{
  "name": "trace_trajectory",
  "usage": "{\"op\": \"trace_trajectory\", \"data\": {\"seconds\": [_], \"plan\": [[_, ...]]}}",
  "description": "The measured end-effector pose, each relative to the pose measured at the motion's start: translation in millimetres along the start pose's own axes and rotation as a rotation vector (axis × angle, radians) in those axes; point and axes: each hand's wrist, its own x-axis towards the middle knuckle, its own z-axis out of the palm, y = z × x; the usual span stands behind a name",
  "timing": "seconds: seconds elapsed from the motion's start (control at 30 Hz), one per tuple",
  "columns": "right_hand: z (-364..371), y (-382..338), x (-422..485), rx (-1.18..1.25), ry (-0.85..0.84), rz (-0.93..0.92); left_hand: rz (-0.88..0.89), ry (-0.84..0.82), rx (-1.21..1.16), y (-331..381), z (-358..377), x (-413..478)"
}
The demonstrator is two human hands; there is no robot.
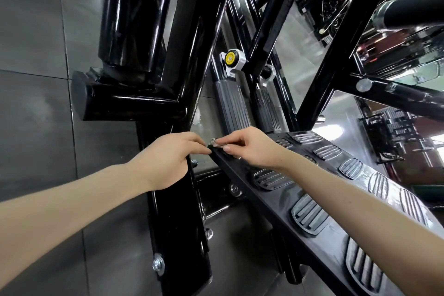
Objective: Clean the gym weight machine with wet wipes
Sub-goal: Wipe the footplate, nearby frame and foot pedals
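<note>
Both hands meet at the centre of the frame, on the upper corner of the footplate (264, 202).

- Left hand (168, 161): fingers curled, tips closed on the wipe (215, 143) from the left.
- Right hand (252, 149): thumb and fingers pinch the same wipe from the right, knuckles up.
- Wipe: a small grey crumpled wad. It is mostly hidden between the fingertips and appears to touch the footplate corner.
- Footplate: black, tilted, runs from the centre to the lower right. It carries oval ribbed pads (310, 215).
- Machine (177, 235): glossy black tubes fill the upper and middle frame. An upright passes behind the left hand, with a bolt (158, 265) near its lower end.
- Yellow knob (230, 57): above the hands, on a grey grip.
- Grey tiled wall (36, 79): left side of the frame.
</note>
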Motion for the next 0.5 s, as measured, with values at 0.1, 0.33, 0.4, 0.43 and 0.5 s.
{"op": "trace_trajectory", "data": {"seconds": [0.1,0.33,0.4,0.43,0.5], "plan": [[0,-3,-21,0.026,-0.018,-0.021,-0.007,-0.021,-0.008,5,-1,1],[4,5,-78,-0.099,0.014,-0.12,-0.03,-0.122,-0.059,12,4,6],[7,5,-67,-0.12,0.102,-0.175,-0.022,-0.133,-0.08,11,7,8],[9,6,-57,-0.13,0.138,-0.207,-0.022,-0.13,-0.087,9,9,9],[13,5,-38,-0.105,0.204,-0.206,-0.022,-0.118,-0.09,4,13,10]]}}
